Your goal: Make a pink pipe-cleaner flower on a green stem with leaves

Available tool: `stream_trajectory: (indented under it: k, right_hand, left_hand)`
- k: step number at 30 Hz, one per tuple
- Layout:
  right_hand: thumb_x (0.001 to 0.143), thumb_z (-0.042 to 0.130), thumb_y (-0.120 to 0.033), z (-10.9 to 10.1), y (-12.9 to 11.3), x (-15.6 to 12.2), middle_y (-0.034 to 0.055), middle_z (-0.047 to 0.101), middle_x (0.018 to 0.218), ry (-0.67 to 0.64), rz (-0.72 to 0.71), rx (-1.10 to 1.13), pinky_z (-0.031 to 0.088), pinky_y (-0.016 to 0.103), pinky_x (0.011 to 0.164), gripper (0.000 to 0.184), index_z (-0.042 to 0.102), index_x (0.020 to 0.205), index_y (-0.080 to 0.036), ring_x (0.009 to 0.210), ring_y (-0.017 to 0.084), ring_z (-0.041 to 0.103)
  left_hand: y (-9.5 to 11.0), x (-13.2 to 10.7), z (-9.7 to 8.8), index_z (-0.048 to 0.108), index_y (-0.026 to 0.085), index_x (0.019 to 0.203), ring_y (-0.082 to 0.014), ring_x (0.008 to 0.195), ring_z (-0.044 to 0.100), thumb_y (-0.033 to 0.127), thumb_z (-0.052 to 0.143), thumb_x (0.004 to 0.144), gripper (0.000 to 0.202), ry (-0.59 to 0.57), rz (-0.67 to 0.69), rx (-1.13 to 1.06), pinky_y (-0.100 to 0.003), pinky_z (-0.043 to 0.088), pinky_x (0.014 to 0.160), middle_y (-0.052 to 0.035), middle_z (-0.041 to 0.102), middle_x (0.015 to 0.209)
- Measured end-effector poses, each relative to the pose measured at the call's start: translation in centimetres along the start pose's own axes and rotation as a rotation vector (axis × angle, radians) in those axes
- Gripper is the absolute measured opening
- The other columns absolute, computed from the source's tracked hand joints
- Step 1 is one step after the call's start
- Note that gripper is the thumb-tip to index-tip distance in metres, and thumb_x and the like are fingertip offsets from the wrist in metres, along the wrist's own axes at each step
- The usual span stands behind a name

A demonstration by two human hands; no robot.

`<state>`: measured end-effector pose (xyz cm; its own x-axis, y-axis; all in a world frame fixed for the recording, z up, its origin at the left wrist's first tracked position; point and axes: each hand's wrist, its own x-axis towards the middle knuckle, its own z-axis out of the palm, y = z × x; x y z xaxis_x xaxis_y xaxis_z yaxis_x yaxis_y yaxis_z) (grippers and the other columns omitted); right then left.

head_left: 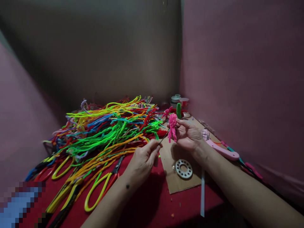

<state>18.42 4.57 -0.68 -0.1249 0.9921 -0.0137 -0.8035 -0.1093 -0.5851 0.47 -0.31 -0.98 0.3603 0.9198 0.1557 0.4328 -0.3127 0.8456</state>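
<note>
My right hand (187, 134) pinches a pink pipe-cleaner flower (172, 126) near its top, holding it upright above a piece of cardboard (172, 155). My left hand (143, 160) is closed in a pinch on the lower end of a thin dark wire stem (163, 138) that runs up toward the flower. Both hands hover just above the red table surface (152, 205), a little apart from each other.
A big heap of colourful pipe cleaners (106, 126) fills the left and middle. Yellow-handled scissors (102, 185) lie in front of it. A white ring (183, 168), a white stick (202, 193), a pink tool (222, 150) and small jars (179, 100) sit at the right by the wall.
</note>
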Motion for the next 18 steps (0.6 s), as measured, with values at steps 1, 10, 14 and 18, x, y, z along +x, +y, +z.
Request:
stream_trajectory:
  k: [1,10,14,18]
  right_hand:
    - [0.062,0.064,-0.011,0.0,0.0,0.0,-0.0031,0.061,0.061,-0.004,-0.006,-0.013,0.048,0.024,0.058,0.016,0.056,0.073,-0.019,0.055,0.011,0.055]
    - [0.069,0.063,-0.010,-0.3,0.4,0.4,-0.0014,0.062,0.063,0.066,0.010,0.057,0.048,0.022,0.058,0.009,0.058,0.071,-0.018,0.059,0.011,0.057]
    - [0.068,0.064,-0.010,-0.7,0.7,0.6,-0.0034,0.060,0.059,0.047,-0.013,0.042,0.046,0.020,0.054,0.010,0.056,0.068,-0.018,0.053,0.008,0.054]
    - [0.067,0.066,-0.015,-1.0,1.0,0.8,-0.0033,0.060,0.059,0.027,-0.051,-0.073,0.045,0.021,0.054,0.011,0.056,0.066,-0.018,0.053,0.009,0.053]
  left_hand:
    - [0.1,-0.1,0.1,0.056,0.021,0.080,-0.0085,0.044,0.038,0.039,0.040,0.087,0.024,-0.020,0.000,0.003,-0.019,0.028,0.045,0.0049,0.045,0.048]
    - [0.2,-0.2,0.3,0.048,0.020,0.062,-0.0088,0.045,0.032,0.035,0.042,0.085,0.027,-0.049,0.004,0.057,-0.020,0.024,0.045,0.0047,0.036,0.051]
    - [0.2,-0.1,0.3,0.047,0.020,0.062,-0.0096,0.047,0.033,0.032,0.041,0.085,0.027,-0.027,0.037,0.117,-0.021,0.024,0.047,0.0041,0.037,0.051]
    - [0.1,0.0,0.4,0.048,0.020,0.060,-0.0102,0.048,0.035,0.030,0.042,0.084,0.026,-0.011,0.057,0.134,-0.022,0.025,0.048,0.0035,0.039,0.052]
